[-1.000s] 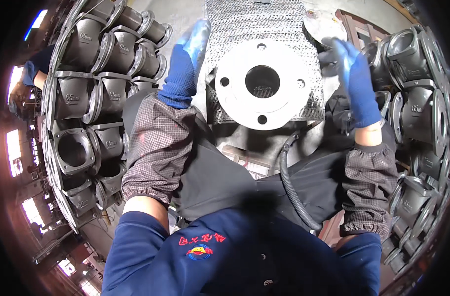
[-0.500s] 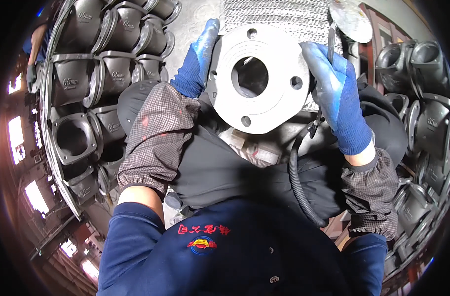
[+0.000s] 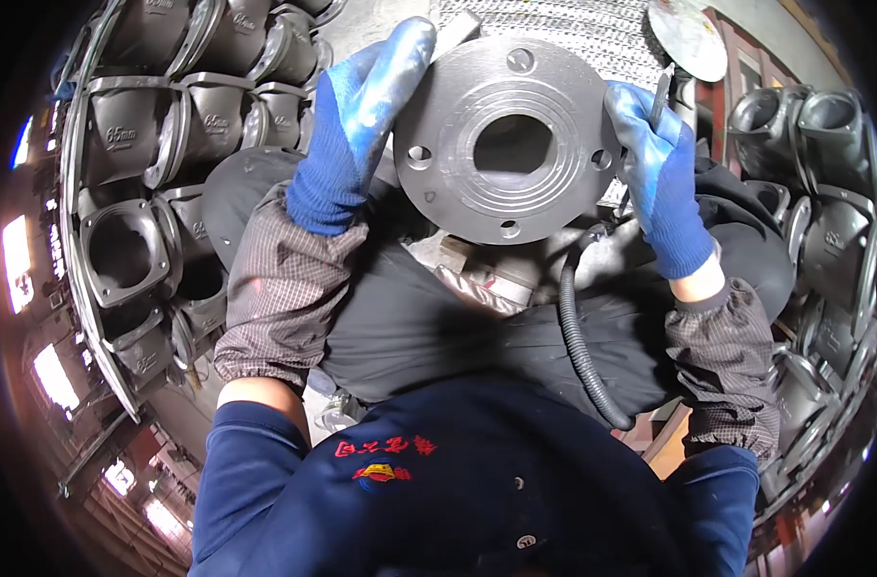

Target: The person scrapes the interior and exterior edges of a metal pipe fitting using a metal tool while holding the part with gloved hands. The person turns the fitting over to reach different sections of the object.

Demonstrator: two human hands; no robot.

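Observation:
A round metal flange (image 3: 448, 125) with a wide central bore and bolt holes near its rim faces up in front of me, above my lap. The body behind it is mostly hidden. My left hand (image 3: 352, 130), in a blue glove, grips its left edge with the thumb pointing up along the rim. At the right edge is my gloved right hand (image 3: 658, 163), fingers curled partly behind the flange. A slim dark tool (image 3: 662, 96) sticks up from that hand. A ribbed black hose (image 3: 578, 337) hangs below the hand and curves over my right leg.
Rows of dark grey flanged castings (image 3: 126, 135) are stacked at the left. More castings (image 3: 838, 245) stand at the right. Beyond the flange lies a ridged grey surface (image 3: 563, 17), with a pale round disc (image 3: 689, 38) at its right.
The flange has tilted; its bright white face now looks dark grey, with its concentric rings showing. My left hand has shifted left and slightly up, and my view has shifted a little.

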